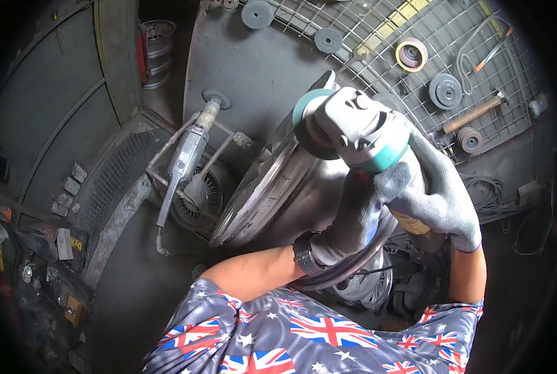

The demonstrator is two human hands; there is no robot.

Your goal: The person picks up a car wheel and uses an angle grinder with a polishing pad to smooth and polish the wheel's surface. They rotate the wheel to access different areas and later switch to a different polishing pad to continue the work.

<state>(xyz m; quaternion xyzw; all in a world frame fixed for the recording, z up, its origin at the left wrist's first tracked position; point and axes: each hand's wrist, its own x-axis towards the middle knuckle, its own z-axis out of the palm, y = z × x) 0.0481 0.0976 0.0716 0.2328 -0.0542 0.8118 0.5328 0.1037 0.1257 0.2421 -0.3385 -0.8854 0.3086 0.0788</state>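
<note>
An angle grinder (357, 121), pale grey and green with a dark disc behind a green-edged guard, is held up in front of me. My right hand (445, 198), in a grey work glove, is closed round its body from the right. From below, my left hand (378, 187), also gloved, presses up against the grinder with fingers curled, partly hidden behind it; a dark watch (307, 257) is on that wrist. Right under the grinder stands a large shiny metal wheel rim (259, 196), tilted on its side. Whether the disc touches the rim cannot be seen.
At left of the rim, another power tool (188, 153) with a round pad rests on a metal frame (155, 172). Behind is a wire mesh (384, 75) with grinding discs (328, 40), a yellow-edged roll (411, 54) and a hammer (475, 114). Stacked wheel rims (158, 53) stand far left.
</note>
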